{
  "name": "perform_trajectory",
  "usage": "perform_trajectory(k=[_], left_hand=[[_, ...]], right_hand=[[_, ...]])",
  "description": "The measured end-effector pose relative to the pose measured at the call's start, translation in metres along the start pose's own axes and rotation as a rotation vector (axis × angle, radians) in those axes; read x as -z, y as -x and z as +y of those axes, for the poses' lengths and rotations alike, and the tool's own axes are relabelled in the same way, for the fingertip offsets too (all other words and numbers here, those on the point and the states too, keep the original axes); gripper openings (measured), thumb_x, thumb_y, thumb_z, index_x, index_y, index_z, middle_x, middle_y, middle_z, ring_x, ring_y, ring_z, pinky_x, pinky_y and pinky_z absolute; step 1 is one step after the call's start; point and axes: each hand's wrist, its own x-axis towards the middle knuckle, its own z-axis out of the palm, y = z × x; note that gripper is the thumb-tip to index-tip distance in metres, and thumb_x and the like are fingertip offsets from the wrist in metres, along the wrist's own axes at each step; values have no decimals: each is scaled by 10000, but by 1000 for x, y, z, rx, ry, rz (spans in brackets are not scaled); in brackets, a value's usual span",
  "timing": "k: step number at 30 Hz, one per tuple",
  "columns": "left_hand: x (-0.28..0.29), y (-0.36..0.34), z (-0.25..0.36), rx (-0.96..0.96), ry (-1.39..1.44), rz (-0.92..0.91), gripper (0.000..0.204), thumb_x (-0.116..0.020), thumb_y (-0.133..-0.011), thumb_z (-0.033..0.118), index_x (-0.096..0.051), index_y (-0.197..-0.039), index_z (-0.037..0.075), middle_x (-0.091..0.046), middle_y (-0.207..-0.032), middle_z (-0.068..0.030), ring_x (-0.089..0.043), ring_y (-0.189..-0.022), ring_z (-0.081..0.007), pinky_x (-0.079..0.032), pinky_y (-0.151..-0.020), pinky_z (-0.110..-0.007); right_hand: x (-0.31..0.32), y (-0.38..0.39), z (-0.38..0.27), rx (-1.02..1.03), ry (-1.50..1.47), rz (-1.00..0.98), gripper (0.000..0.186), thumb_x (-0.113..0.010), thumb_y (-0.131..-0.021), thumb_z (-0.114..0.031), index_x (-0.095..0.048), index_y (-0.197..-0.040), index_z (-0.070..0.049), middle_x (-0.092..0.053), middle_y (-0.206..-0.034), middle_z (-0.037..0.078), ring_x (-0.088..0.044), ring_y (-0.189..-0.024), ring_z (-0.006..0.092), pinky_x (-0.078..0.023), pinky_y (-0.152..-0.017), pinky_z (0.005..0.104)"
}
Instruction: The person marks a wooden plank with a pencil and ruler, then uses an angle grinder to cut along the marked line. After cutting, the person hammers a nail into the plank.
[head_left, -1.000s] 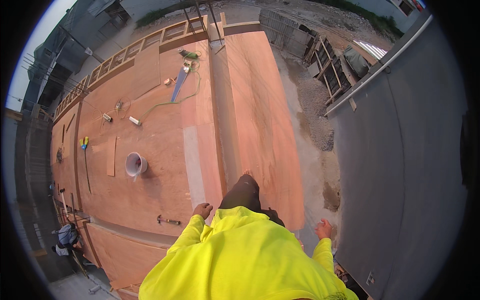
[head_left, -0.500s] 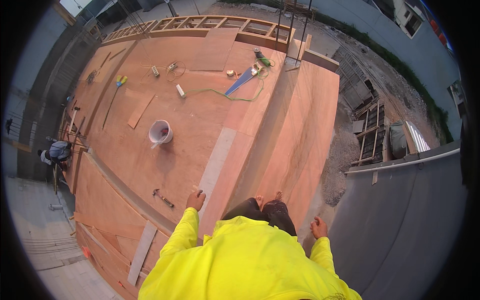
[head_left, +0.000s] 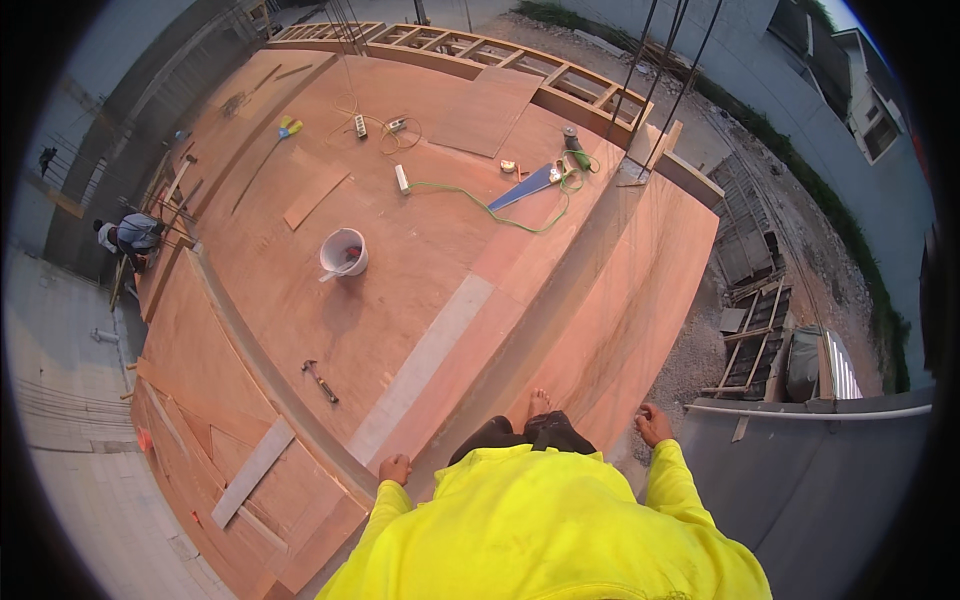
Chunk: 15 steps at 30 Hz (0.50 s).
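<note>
My left hand hangs beside my body with its fingers curled in. It is over the plywood deck, near the lower end of a pale grey strip. On the other side my right hand hangs past the deck's right edge, its fingers loosely curled. I see nothing in either hand. A claw hammer lies on the deck ahead of my left hand. Farther off stands a white bucket with something reddish inside. One bare foot shows on the boards in front of me.
A blue-bladed handsaw, a green power tool and a power strip with a green cord lie on the deck. Upright rebar rises at the far right. A sunken channel crosses ahead. A co-worker crouches at far left.
My view has turned, and the deck's things sit farther right in it. My left hand has swung back toward my body; the right has come forward. Only one foot now shows.
</note>
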Motion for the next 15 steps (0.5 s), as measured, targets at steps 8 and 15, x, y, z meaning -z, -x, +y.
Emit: perform_trajectory(k=[8,15], left_hand=[[-51,8,29,-308,54,-58,541,-659,-940,304,-591,-1386,7,-719,-1101,-113,-713,-911,-189,-529,-663,-316],[-25,65,-15,68,171,81,417,-603,-933,289,-672,-1204,-20,-704,-1018,-136,-701,-867,-209,-529,-681,-299]], right_hand=[[23,-81,-69,195,298,-51,480,-632,-885,-171,-574,-1306,50,-714,-996,206,-715,-799,253,-576,-780,382],[-25,-45,-146,223,376,-263,518,-642,-878,-226,-593,-1328,26,-715,-1123,247,-697,-1043,377,-540,-942,436]])
